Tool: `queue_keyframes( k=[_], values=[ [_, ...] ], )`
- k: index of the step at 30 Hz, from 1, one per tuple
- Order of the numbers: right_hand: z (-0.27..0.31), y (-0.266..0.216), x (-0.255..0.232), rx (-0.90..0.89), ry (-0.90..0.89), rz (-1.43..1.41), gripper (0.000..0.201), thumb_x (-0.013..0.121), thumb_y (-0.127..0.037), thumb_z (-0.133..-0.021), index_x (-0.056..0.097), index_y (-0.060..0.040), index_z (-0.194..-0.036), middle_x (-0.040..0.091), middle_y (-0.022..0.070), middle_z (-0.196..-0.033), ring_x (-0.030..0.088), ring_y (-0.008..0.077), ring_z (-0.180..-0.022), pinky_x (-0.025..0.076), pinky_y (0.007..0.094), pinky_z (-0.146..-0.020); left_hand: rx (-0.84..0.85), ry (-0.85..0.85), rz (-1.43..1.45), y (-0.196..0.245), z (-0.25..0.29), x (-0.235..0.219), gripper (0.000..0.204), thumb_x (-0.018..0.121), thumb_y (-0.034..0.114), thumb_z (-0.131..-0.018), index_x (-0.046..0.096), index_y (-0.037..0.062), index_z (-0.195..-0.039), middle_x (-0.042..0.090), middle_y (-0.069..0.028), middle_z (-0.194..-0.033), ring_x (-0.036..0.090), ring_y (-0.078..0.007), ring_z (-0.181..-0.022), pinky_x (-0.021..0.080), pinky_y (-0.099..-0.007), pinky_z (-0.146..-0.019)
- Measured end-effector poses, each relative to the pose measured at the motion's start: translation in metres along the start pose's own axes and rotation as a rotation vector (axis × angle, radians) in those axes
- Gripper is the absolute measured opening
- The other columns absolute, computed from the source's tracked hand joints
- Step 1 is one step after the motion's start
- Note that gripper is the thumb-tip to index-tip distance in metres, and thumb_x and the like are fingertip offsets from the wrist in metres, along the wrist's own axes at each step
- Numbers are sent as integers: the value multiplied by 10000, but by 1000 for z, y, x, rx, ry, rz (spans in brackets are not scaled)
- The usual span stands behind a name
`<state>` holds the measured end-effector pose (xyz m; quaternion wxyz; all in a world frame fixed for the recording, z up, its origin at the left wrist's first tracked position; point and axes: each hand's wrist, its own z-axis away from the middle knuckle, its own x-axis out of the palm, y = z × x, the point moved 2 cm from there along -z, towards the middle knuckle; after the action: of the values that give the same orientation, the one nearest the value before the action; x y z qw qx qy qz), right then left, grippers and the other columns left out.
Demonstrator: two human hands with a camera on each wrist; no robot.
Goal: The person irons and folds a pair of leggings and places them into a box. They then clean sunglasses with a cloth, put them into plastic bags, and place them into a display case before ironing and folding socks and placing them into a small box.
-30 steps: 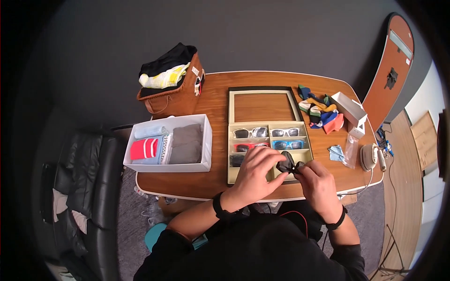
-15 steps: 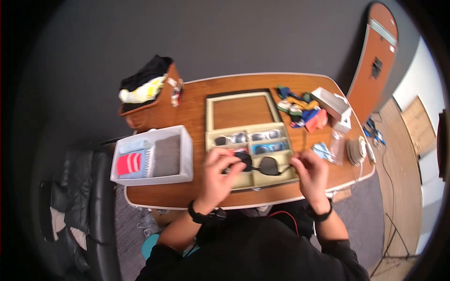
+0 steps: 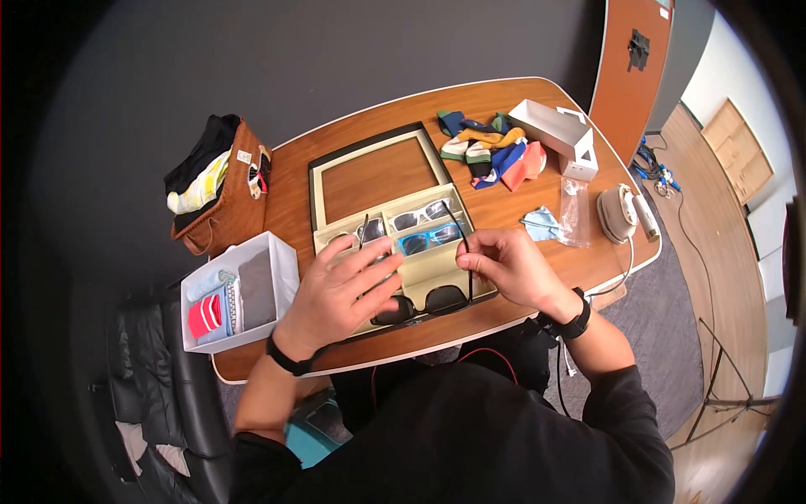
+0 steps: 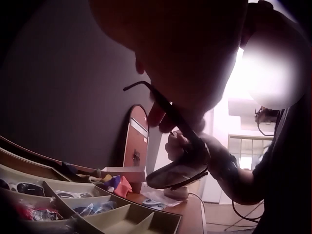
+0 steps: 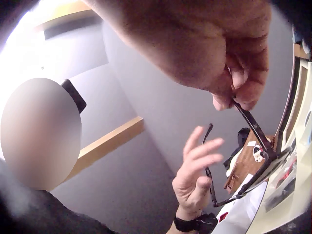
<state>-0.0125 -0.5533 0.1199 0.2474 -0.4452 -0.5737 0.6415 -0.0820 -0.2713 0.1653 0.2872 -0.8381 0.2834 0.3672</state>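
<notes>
My right hand pinches one temple of a pair of black sunglasses between thumb and fingertips. Their dark lenses hang low over the near edge of an open sunglasses case, both temples pointing up. Beside the other temple is my left hand, its fingers spread and fairly straight; in the right wrist view that temple passes behind the left hand. In the case's compartments lie white-framed sunglasses and blue sunglasses. The left hand covers part of the case's left column.
A white box of folded clothes stands to the left, with a brown basket of clothes behind it. Colourful socks, a white carton, a light blue cloth, a plastic sleeve and a garment steamer are on the right.
The sunglasses went from folded between both hands to unfolded, lenses now lower and temples up. The left hand's fingers have spread; the right still pinches a temple. The head view has shifted and tilted.
</notes>
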Motion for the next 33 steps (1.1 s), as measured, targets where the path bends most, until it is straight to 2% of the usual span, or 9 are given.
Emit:
queue_keyframes(
  k=[2, 3, 8, 10, 18, 20, 25, 31, 33],
  values=[
    [-5, 0, -12, 56, -68, -49, 222, 723, -142, -1051, 670, 9, -897, 659, -24, -795, 602, 42, -684, 493, 235, -623, 85, -245, 273, -5, -12, -4, 379, 829, 394, -847, 750, 74, -1033, 727, -38, -1163, 611, -243, -1341, 409, -553, -1187],
    [-6, 1, -16, 113, -143, -109, 228, 723, -145, -1056, 661, -4, -888, 674, -26, -846, 622, 43, -710, 505, 226, -646, 110, -260, 303, -6, -16, -5, 368, 827, 391, -816, 741, 72, -978, 715, -39, -1082, 634, -247, -1289, 418, -547, -1195],
    [-16, 11, -42, 253, -157, -238, 214, 728, -201, -1057, 703, -51, -906, 705, -18, -834, 650, 43, -715, 520, 230, -637, 202, -393, 372, -2, -24, -11, 311, 827, 309, -774, 722, 69, -942, 688, -49, -1003, 663, -243, -1178, 455, -517, -1172],
    [-17, 21, -43, 250, -161, -330, 210, 729, -213, -1057, 723, -50, -925, 711, -14, -826, 650, 47, -707, 520, 227, -636, 230, -324, 264, 4, -21, -8, 297, 838, 282, -771, 730, 64, -941, 696, -47, -1024, 660, -252, -1172, 460, -516, -1158],
    [8, 37, -5, 243, -95, -598, 252, 729, -252, -1059, 733, -38, -925, 708, 1, -816, 644, 65, -683, 499, 234, -605, -48, -248, 518, 34, -15, 15, 290, 874, 217, -783, 766, 62, -1004, 715, -44, -1025, 668, -271, -1123, 461, -545, -1080],
    [13, 37, -1, 264, -88, -651, 259, 729, -257, -1059, 730, -40, -919, 706, 3, -814, 644, 66, -681, 497, 234, -600, -66, -264, 562, 42, -20, 19, 290, 883, 176, -772, 768, 50, -1007, 710, -50, -1009, 669, -272, -1082, 465, -524, -1044],
    [15, 36, -3, 250, -33, -726, 263, 723, -255, -1063, 720, -42, -908, 708, 11, -824, 640, 72, -676, 482, 217, -594, -255, -182, 694, 49, -23, 33, 290, 914, 134, -711, 776, 36, -946, 690, -58, -964, 658, -297, -1023, 486, -472, -957],
    [20, 27, 0, 229, -64, -917, 228, 708, -231, -1072, 716, -41, -945, 711, 23, -855, 650, 76, -694, 483, 218, -590, -286, -114, 728, 54, -22, 43, 228, 902, 108, -716, 787, 55, -905, 693, -41, -985, 657, -284, -1028, 489, -444, -898],
    [18, 30, -3, 209, -67, -877, 230, 696, -235, -1079, 725, -27, -985, 721, 31, -872, 667, 86, -711, 505, 223, -606, -278, -133, 729, 54, -23, 39, 230, 901, 99, -713, 793, 58, -913, 693, -40, -983, 656, -285, -1032, 489, -444, -901]
  ],
)
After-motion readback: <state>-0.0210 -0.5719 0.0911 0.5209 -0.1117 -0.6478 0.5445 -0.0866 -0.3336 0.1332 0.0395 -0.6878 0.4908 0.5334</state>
